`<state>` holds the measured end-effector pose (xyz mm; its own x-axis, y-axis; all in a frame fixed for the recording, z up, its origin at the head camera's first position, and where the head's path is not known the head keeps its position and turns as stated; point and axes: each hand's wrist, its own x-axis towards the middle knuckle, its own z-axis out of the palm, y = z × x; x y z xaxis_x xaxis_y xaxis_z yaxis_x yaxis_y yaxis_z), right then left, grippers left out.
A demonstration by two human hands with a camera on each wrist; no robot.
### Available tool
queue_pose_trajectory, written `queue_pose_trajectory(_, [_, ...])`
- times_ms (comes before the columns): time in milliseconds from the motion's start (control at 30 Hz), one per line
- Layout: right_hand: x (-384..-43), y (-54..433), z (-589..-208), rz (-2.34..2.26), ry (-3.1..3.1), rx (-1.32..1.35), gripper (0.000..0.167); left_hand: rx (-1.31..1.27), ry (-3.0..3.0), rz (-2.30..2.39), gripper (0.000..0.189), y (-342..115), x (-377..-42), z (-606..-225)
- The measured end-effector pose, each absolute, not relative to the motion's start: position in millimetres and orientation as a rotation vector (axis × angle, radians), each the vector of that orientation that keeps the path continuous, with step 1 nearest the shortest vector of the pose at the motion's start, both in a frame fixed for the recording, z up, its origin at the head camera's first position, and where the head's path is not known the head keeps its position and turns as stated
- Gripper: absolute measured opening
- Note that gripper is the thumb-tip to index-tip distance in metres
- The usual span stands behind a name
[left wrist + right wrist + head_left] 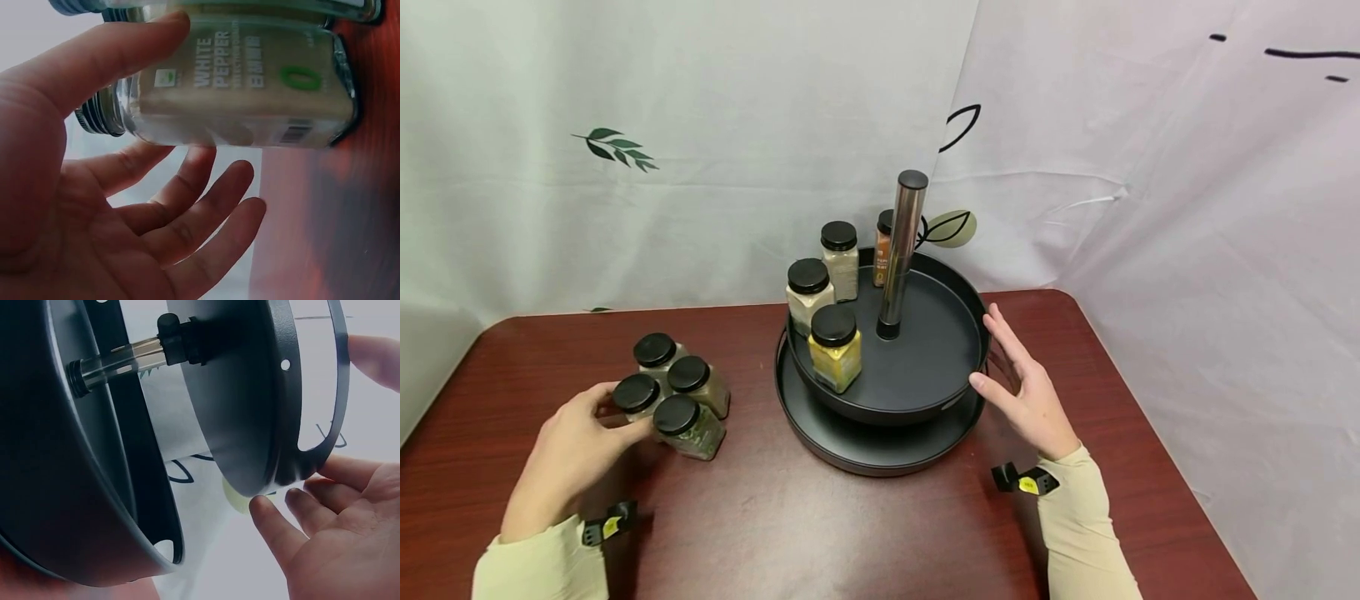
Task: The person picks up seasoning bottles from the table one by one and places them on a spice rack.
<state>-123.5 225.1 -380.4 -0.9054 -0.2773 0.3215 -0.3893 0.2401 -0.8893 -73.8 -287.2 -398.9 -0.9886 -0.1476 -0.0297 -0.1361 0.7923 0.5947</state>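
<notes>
My left hand (576, 442) is at a cluster of glass spice jars with black lids, on the table's left side. Its thumb and index finger lie on either side of a white pepper jar (231, 87), the index fingertip hidden behind it. A jar of green herbs (691, 429) stands beside the thumb. With fingers extended, my right hand (1026, 400) touches the rim of the black two-tier turntable's upper tray (925, 350). A metal pole (902, 258) rises from that tray. Its left side carries a yellow spice jar (835, 354) and two pale ones.
The lower tray (880, 458) sits on the reddish-brown table (820, 533). A slim orange jar (882, 258) stands behind the pole, partly hidden. White printed cloth (737, 208) hangs behind the table and along its right side.
</notes>
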Motion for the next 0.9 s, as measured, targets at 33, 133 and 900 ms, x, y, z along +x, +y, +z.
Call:
queue_pose_trajectory(33, [-123,225,-381,1.764,-2.393,0.649,0.072,0.234,-2.966,-0.977,0.06,-288,-73,-399])
queue_pose_trajectory(133, [-124,225,-381,1.761,-2.385,0.65,0.069,0.234,-2.999,-0.979,0.069,-292,-72,-398])
queue_pose_trajectory(900, [-125,226,-380,1.771,-2.365,0.61,0.067,-0.012,-3.1,-0.958,0.092,-300,-69,-395])
